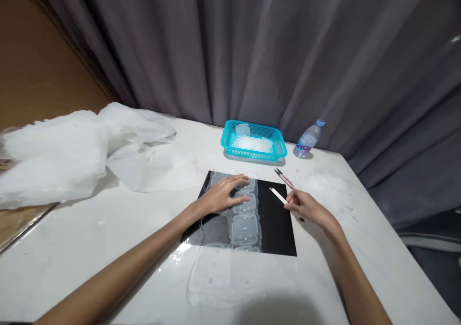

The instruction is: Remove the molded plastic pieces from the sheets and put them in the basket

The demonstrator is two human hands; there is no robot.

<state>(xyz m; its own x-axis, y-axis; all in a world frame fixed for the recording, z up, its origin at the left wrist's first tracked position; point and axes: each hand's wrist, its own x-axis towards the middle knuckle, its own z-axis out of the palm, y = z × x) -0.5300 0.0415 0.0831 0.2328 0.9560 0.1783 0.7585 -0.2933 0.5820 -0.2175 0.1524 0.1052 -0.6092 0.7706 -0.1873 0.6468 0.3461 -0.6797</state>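
My left hand (227,193) rests with its fingers spread on a translucent moulded sheet (245,230), which is patterned with rounded square pieces. Part of that sheet lies over a black mat (277,234); the rest runs onto the white table towards me. Between the thumb and fingers of my right hand (302,204) is a slim white tweezers-like tool (278,195), its tip pointing up and left above the mat's right side. Whether it is tweezers or a thin knife is hard to make out. Small thread snips (284,177) with pink handles lie just beyond the mat's far right corner.
A turquoise basket (254,155) at the back holds white bits and one clear square piece (243,129). Right of it stands a water bottle (308,140). Whitish scraps (329,190) lie on the right. White plastic bags (72,152) fill the far left, and a grey curtain (245,51) hangs behind.
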